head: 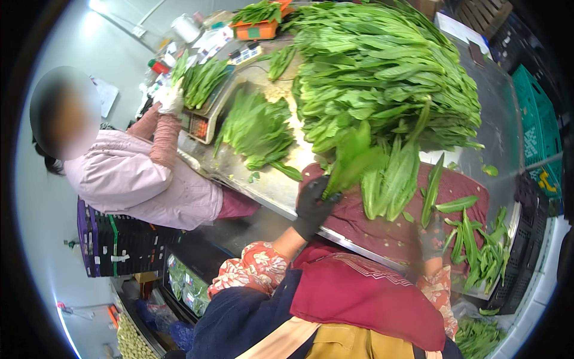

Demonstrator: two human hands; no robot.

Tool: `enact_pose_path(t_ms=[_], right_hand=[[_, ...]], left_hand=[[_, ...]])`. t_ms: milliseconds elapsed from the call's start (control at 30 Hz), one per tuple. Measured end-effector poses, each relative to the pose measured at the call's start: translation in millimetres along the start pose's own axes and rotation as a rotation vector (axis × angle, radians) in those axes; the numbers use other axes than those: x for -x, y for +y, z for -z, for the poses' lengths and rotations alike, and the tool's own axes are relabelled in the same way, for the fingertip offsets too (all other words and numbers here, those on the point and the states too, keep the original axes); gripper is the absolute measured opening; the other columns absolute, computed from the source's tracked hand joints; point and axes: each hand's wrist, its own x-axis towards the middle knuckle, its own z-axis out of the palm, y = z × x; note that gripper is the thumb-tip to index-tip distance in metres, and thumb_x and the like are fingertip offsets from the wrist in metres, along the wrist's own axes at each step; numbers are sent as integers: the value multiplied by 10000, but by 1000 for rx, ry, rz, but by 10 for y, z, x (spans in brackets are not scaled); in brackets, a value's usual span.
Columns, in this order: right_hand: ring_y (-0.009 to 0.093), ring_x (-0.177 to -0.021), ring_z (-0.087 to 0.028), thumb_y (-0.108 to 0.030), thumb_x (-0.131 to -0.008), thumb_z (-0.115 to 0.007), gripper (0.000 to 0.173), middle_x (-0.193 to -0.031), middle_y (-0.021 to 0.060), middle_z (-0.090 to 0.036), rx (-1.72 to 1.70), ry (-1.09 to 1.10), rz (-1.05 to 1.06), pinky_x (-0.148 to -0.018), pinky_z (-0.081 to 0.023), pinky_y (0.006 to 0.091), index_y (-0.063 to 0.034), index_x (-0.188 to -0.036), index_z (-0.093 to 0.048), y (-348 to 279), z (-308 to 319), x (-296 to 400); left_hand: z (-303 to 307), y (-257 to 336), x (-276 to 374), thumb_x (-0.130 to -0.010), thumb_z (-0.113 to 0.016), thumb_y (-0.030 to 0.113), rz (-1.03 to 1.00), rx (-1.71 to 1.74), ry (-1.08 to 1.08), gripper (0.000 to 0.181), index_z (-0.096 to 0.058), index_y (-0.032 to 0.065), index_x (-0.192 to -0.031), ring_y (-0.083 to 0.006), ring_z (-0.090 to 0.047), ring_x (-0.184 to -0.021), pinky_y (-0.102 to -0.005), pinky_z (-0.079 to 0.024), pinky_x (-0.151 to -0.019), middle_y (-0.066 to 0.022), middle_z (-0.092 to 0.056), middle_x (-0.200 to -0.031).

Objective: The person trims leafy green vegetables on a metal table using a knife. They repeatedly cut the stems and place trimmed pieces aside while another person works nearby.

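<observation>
My left hand (pixel 315 204), in a dark glove, grips the base of a leafy green head (pixel 352 157) that is blurred. My gloved right hand (pixel 431 238) is at the lower end of a single long leaf (pixel 433 190); blur hides how its fingers lie. Between my hands, more leafy heads (pixel 390 184) lie on a maroon cloth (pixel 385 233) at the table's edge. Beyond them rises a large stack of long-leaf greens (pixel 385 76). Loose leaves (pixel 486 251) lie to the right of my right hand.
A co-worker (pixel 134 175) stands at left, gloved hands by greens on a weighing scale (pixel 202 121). A smaller pile of greens (pixel 260 130) lies between us. An orange basket (pixel 255 30) is at the back, a teal crate (pixel 536 130) at right, and black crates (pixel 130 244) lower left.
</observation>
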Motion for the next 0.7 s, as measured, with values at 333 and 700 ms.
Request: enact_pose_path(t_ms=[333, 700], right_hand=[[264, -1033, -552, -170, -806, -640, 583, -1207, 152, -504, -823, 55, -166, -872, -453, 371, -80, -1326, -392, 1030, -908, -114], [165, -865, -523, -232, -853, -554, 487, -1052, 92, -540, -1210, -11, -306, -763, -419, 249, 8, -1258, -428, 1018, -384, -80]], left_hand=[[896, -1205, -180, -683, -701, 346, 465, -889, -128, 613, -518, 182, -1245, -290, -520, -983, -433, -384, -863, -98, -580, -975], [1629, -1238, -568, -757, -621, 274, 25, -950, 316, 385, -593, 135, -1115, -313, -541, -769, -452, -427, -682, -125, -543, -824]])
